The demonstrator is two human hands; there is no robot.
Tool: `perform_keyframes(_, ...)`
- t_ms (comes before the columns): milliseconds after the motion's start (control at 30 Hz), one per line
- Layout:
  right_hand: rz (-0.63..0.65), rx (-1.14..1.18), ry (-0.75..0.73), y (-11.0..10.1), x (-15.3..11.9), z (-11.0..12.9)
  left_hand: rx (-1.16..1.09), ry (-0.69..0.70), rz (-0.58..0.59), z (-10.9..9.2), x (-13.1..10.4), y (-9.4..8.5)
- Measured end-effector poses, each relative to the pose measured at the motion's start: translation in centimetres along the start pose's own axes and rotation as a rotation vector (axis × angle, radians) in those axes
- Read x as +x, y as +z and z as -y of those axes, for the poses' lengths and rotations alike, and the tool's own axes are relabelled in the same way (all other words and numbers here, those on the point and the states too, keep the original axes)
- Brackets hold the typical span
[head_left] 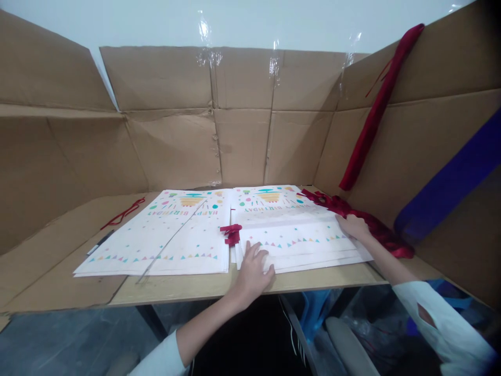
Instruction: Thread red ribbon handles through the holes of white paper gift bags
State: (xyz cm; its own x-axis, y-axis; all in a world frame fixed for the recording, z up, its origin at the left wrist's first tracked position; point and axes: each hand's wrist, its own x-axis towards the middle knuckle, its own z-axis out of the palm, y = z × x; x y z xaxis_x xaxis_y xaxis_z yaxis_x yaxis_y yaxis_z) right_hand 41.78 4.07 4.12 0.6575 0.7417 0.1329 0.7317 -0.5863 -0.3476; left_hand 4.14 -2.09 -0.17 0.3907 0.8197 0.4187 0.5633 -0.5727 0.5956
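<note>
My left hand point(254, 269) rests on the lower left part of the right-hand stack of white birthday-print sheets point(297, 240), fingers spread. At the right edge of that stack is my right hand point(354, 227), beside a pile of dark red ribbon point(376, 230); its fingertips are too small to make out. A small red ribbon bundle point(231, 235) lies at the stack's left edge, just above my left hand. Another stack of birthday-print sheets point(188, 235) sits on the left, with a thin rod point(172, 240) lying diagonally across it.
Cardboard walls point(242, 136) stand behind and on both sides of the table point(297, 282). A long red ribbon point(368, 136) and a blue strip point(450, 183) hang on the right wall. A red cord point(123, 212) and a dark marker-like object point(100, 242) lie at the left.
</note>
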Motion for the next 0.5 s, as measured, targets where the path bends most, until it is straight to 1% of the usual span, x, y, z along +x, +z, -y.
perform_keyframes(100,0.032,-0.030,-0.002,-0.1,-0.7,-0.1,0.004,-0.022,0.072,-0.8,-0.7,-0.6)
perform_keyframes(200,0.011,-0.025,-0.039,0.0,-0.9,-0.4,0.032,-0.026,0.111,-1.8,-1.3,-1.2)
perform_keyframes(400,0.025,0.003,-0.031,0.1,-1.2,-0.8,-0.003,-0.002,0.045,-2.0,-1.9,-1.8)
perform_keyframes(500,0.023,0.022,-0.030,0.0,-1.3,-0.9,-0.034,0.006,0.051,-2.1,-2.0,-2.0)
